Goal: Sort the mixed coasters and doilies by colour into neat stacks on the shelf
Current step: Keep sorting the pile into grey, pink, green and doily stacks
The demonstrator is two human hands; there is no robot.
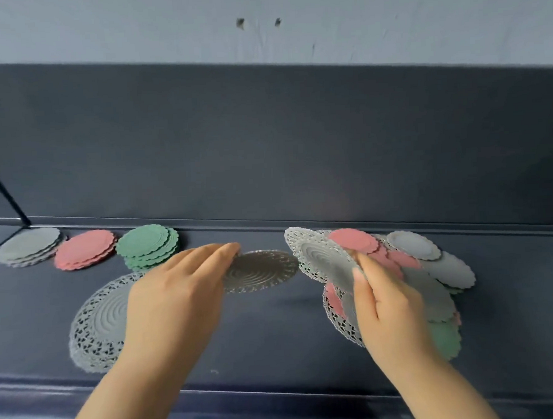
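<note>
On the dark shelf, three sorted stacks line the back left: grey coasters, pink coasters and green coasters. A stack of large white lace doilies lies at the front left, partly under my left hand. That hand pinches the left edge of a silver-grey doily at the shelf's middle. My right hand grips a tilted grey doily at the edge of the mixed pile of pink, grey and green pieces.
The shelf's dark back panel rises behind the stacks, with a pale wall above. A raised front lip runs along the shelf's near edge. Bare shelf surface shows between the two hands.
</note>
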